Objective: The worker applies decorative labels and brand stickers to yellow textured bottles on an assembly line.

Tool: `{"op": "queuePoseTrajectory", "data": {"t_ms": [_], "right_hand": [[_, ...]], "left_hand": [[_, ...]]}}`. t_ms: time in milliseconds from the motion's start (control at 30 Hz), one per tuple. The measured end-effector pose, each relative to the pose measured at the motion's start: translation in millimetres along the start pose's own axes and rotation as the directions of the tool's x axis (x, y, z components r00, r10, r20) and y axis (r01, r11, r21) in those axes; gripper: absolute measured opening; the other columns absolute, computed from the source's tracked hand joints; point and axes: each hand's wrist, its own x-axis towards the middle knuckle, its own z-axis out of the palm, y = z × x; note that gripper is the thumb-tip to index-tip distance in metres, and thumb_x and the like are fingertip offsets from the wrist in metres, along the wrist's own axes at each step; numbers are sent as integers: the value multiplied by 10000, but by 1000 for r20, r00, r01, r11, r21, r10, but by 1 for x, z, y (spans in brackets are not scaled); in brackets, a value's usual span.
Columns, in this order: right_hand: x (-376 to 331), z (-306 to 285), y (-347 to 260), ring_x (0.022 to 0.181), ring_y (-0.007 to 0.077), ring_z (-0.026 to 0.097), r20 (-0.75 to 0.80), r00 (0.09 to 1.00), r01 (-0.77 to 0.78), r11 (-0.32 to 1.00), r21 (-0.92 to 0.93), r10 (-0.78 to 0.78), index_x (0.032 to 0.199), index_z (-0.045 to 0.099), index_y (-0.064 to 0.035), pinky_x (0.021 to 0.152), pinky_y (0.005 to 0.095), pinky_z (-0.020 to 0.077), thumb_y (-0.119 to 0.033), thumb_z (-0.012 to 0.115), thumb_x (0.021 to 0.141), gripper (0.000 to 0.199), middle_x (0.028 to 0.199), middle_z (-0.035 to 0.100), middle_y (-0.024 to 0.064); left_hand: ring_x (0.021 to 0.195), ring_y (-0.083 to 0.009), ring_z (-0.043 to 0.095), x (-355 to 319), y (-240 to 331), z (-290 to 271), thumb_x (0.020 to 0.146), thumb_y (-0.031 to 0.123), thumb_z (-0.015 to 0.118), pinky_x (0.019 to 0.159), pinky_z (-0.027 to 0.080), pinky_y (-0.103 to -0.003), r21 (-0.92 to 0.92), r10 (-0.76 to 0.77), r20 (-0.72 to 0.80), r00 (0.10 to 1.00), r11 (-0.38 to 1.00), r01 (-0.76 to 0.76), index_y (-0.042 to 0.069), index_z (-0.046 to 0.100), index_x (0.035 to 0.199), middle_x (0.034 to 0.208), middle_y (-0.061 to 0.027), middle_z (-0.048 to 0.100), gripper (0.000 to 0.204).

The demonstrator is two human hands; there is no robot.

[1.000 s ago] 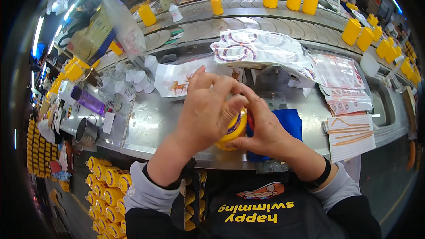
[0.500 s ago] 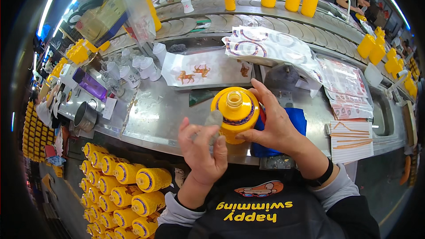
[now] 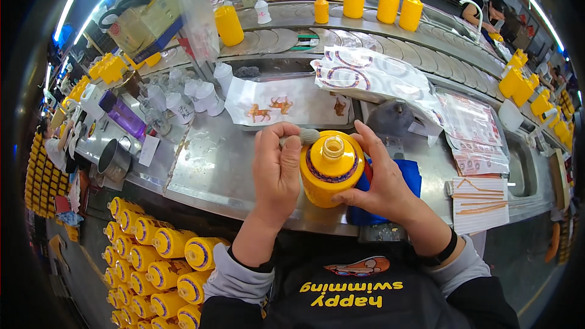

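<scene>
A yellow glass bottle [image 3: 326, 192] with a bare clear neck and a dark patterned band round its shoulder stands slightly tilted at the bench edge. My right hand [image 3: 387, 186] grips its right side, thumb at the front and fingers behind. In my closed left hand [image 3: 275, 167] is a small grey sponge-like pad [image 3: 309, 136], pinched under the thumb. The pad meets the bottle's upper left shoulder; whether it presses there I cannot tell. Beside my right hand lies a folded blue cloth [image 3: 409, 175]. Beyond the bottle, a white decal sheet [image 3: 244, 113] carries orange horse figures.
Patterned decal sheets [image 3: 359, 76] lie beyond my right hand, and brown strips on a white pad [image 3: 480, 207] lie farther right. A conveyor [image 3: 268, 41] bearing yellow bottles crosses behind the bench. Stacked yellow bottles [image 3: 177, 240] rise at lower left. A co-worker [image 3: 487, 12] sits far right.
My left hand has risen with the grey pad from the bottle's near left side to its upper left shoulder. The bottle has shifted slightly right and nearer, still in my right hand.
</scene>
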Motion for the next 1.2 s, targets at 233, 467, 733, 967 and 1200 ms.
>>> {"op": "queuePoseTrajectory", "data": {"t_ms": [233, 467, 733, 967, 1200], "right_hand": [[3, 1, -2, 1163, 363, 482, -5, 999, 46, 999, -19, -46, 1463, 232, 11, 1028, 406, 384, -262, 875, 651, 1072, 1270, 494, 221], [1, 3, 6, 1147, 367, 492, -37, 995, 93, 996, -5, -94, 1461, 239, -3, 1009, 418, 400, -188, 857, 656, 1031, 1268, 500, 211], [-1, 2, 3, 1181, 369, 473, -26, 997, 71, 997, -6, -72, 1471, 220, -15, 1028, 417, 391, -243, 880, 645, 1082, 1288, 491, 200], [1, 1, 1, 1182, 364, 473, 8, 1000, 3, 999, 45, -3, 1476, 214, -16, 1037, 406, 386, -243, 885, 644, 1093, 1292, 492, 210], [-9, -4, 20, 1140, 387, 482, 206, 978, 59, 980, -191, -19, 1494, 186, -1, 990, 407, 422, -227, 825, 710, 1037, 1258, 506, 225]], "left_hand": [[922, -287, 517, -58, -9, 1, 887, 101, 594, 1004, 397, -518, 431, 547, -115, 829, 780, -455, 7, 582, 1011, 938, -123, 566, 155], [956, -238, 519, -34, 25, 9, 908, 313, 609, 1062, 315, -558, 485, 641, 325, 696, 519, -704, 119, 641, 981, 762, -19, 583, 209], [898, -293, 527, 57, 48, 14, 979, 448, 454, 1061, 316, -490, 437, 404, 634, 659, 516, -737, 75, 640, 959, 869, -78, 610, 417], [947, -310, 547, 13, 3, -21, 976, 282, 517, 1032, 350, -456, 194, 257, 186, 948, 937, -292, 27, 608, 954, 878, -119, 608, 271], [1310, -299, 358, -59, -47, -4, 875, 415, 672, 1135, 223, -436, 55, 221, 51, 974, 973, -223, -39, 314, 1386, 1362, -196, 387, 772]]}}
